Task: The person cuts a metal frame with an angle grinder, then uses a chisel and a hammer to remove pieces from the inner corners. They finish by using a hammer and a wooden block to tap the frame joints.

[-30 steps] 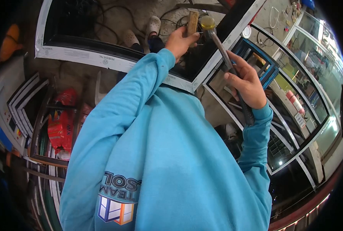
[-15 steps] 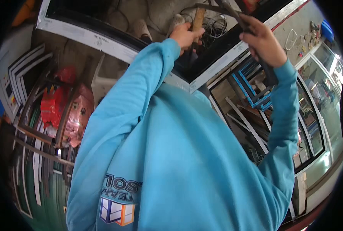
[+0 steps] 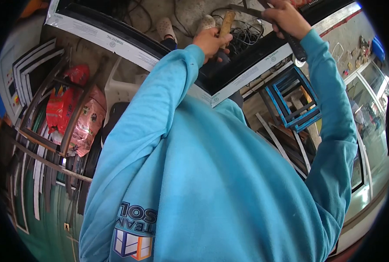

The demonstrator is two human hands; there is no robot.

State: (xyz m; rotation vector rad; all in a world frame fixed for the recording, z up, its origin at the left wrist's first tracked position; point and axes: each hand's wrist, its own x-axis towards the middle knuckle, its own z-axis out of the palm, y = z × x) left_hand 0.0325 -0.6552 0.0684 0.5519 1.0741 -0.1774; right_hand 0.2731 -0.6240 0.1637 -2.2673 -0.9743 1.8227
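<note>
My left hand (image 3: 209,43) is closed around a short wooden block (image 3: 227,25), held upright over the inner corner of a large black frame with white printed protective film (image 3: 111,43). To the right, my right hand (image 3: 287,19) grips a dark-handled hammer (image 3: 296,47); its handle end points down toward my sleeve and its head is cut off at the top edge. A dark flat bar (image 3: 247,9) crosses between the two hands. The frame's corner (image 3: 213,97) lies close to my body.
Coiled black cables (image 3: 247,38) lie on the floor inside the frame, near two light clogs (image 3: 164,27). Blue-edged frames (image 3: 286,102) stand at the right. On the left are a red bag (image 3: 61,109), a pale plastic chair (image 3: 118,89) and stacked profiles (image 3: 39,187).
My right hand has moved up with the hammer, so its handle end sits higher. The left hand still holds the wooden block in nearly the same place. The view has shifted slightly.
</note>
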